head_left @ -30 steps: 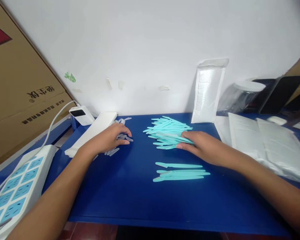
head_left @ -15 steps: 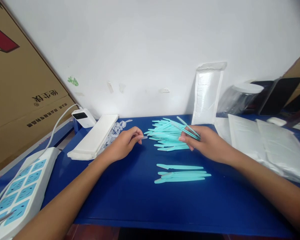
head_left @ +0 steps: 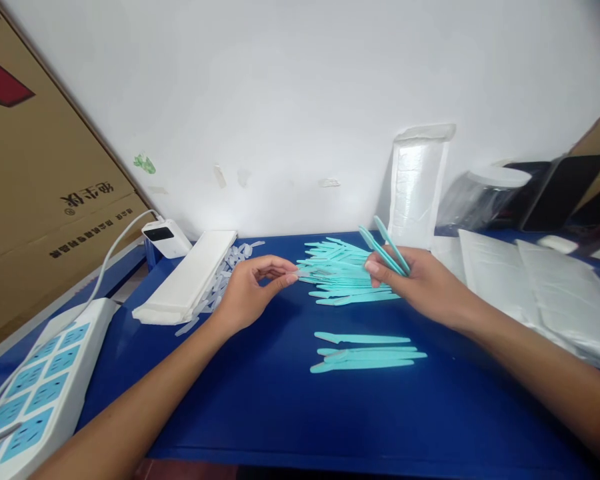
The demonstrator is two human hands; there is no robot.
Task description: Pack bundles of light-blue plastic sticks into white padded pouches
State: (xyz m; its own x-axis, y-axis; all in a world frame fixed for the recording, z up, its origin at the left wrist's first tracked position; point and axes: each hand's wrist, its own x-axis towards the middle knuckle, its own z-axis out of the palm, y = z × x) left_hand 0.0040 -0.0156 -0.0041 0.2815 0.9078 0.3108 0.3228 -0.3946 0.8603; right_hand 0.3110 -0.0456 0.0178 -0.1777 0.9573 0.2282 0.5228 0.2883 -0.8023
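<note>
Bright, even, diffuse light. Glare on silvery pouch (head_left: 416,193) at 2 o'clock, soft shadow on wall (head_left: 280,100) at its 9 o'clock. Clear jar (head_left: 483,203) near 3 o'clock smeared. Wide-angle stretch toward 8 o'clock; dark corner at 2.

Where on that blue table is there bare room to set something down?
The blue table is bare between the front turquoise group and its near edge, and leftward to the left forearm. It's crowded around the bigger turquoise pile, the pale slips and the white packets.
</note>
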